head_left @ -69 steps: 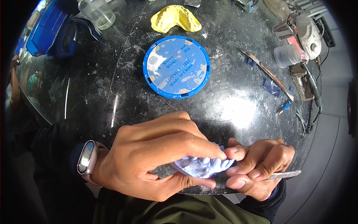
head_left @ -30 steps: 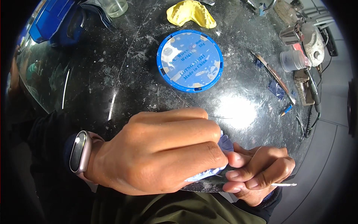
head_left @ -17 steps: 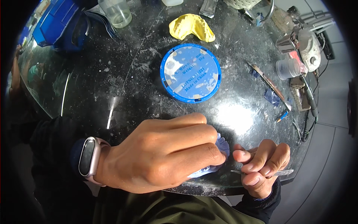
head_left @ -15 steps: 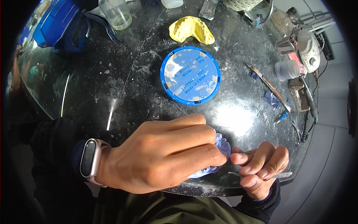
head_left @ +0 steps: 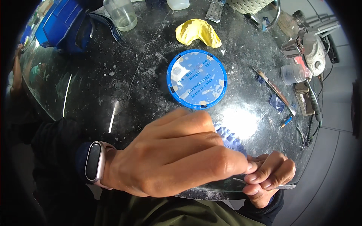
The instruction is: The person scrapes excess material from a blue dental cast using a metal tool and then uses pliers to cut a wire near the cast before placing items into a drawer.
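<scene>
My left hand (head_left: 177,158), with a watch at the wrist, is closed round a pale blue dental cast (head_left: 230,137), mostly covering it; a row of moulded teeth shows beyond my knuckles. At the lower right, my right hand (head_left: 269,177) grips a thin, flat metal tool (head_left: 287,187), whose handle sticks out to the right. Its fingertips meet my left index finger at the cast's right end. Above my hands lie a round blue lid (head_left: 196,81) and a yellow moulded arch piece (head_left: 198,32) on the dark, scuffed worktop (head_left: 124,71).
At the back left stand a blue plastic box (head_left: 56,24) and a glass bottle (head_left: 120,15). Along the right lie a long tool (head_left: 273,88), a pencil (head_left: 286,121), a clear jar (head_left: 292,74) and a corded handpiece (head_left: 315,101). Another person's arm (head_left: 17,71) shows at far left.
My left hand has turned and shifted right with the cast, exposing more of its teeth. My right hand has dropped a little from half a second ago and now meets my left.
</scene>
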`<move>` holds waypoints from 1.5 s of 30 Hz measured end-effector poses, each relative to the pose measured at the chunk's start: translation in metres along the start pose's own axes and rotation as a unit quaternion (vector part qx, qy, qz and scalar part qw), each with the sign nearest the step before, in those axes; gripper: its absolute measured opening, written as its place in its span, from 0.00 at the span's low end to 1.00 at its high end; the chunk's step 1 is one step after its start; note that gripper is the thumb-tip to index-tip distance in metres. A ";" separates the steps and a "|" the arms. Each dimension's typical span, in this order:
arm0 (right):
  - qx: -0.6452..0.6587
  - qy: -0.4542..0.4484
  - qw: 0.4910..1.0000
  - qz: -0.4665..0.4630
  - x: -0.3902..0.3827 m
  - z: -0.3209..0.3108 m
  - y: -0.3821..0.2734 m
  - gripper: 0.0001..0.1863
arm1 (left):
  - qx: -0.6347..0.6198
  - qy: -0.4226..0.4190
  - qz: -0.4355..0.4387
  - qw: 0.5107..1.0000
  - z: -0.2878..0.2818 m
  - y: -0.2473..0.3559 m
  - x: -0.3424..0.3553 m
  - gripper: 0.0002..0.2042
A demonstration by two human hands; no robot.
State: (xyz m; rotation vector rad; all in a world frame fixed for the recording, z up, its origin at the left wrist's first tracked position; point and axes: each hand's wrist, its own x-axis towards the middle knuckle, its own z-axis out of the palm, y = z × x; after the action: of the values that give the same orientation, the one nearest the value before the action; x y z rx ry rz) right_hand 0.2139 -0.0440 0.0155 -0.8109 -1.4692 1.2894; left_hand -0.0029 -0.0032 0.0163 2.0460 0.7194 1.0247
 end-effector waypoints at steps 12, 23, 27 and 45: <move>-0.027 0.031 0.999 -0.005 -0.011 0.005 -0.003 0.21 | -0.018 0.059 0.069 0.996 0.003 -0.014 0.001 0.08; -0.067 -0.051 0.995 0.048 0.002 -0.003 -0.008 0.19 | 0.019 0.024 0.090 0.995 0.012 -0.011 -0.006 0.06; -0.023 -0.003 0.995 0.098 -0.007 -0.006 -0.004 0.19 | 0.007 0.007 0.081 0.997 0.011 -0.010 0.000 0.07; -0.021 -0.057 0.983 0.172 0.010 -0.005 -0.004 0.21 | 0.029 -0.083 0.077 0.993 0.007 -0.009 -0.004 0.12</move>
State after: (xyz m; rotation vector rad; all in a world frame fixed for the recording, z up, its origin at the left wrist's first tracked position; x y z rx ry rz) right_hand 0.2164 -0.0343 0.0213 -1.0684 -1.4933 1.5888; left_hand -0.0008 -0.0029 0.0045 2.2348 0.5175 0.9120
